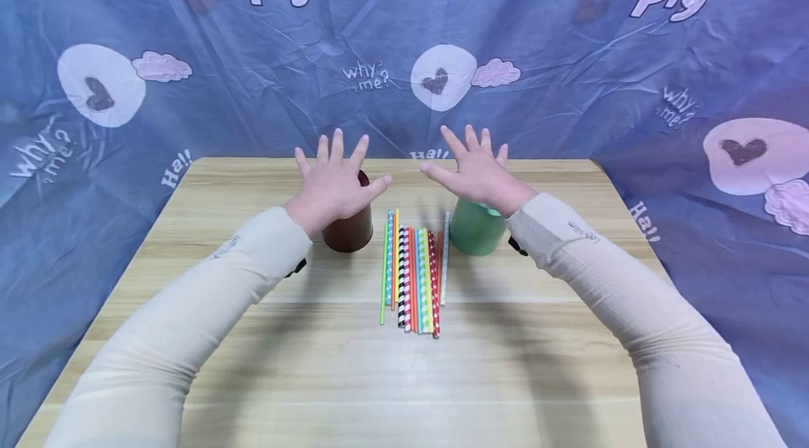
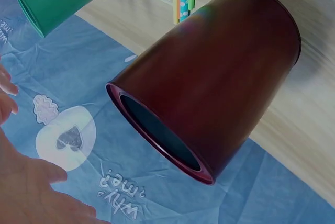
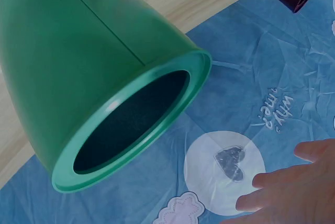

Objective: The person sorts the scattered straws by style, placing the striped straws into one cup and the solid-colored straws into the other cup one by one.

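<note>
My left hand [image 1: 335, 185], fingers spread, is raised over a dark red-brown canister [image 1: 347, 232] and hides part of it in the head view. The left wrist view shows the same canister [image 2: 209, 77] with a round opening in its top. Over a green canister [image 1: 477, 227] my right hand [image 1: 480, 170] also holds its fingers apart, with nothing in them. That green canister [image 3: 78, 51] has a wide rim around a dark opening. A row of paper and plastic straws [image 1: 417, 279], striped, dotted and plain, lies on the table between the two canisters.
The wooden table [image 1: 404, 385] has rounded far corners. Behind it and along both sides hangs a blue printed cloth [image 1: 354, 27] with hearts, clouds and lettering. Shadows of both arms fall across the tabletop.
</note>
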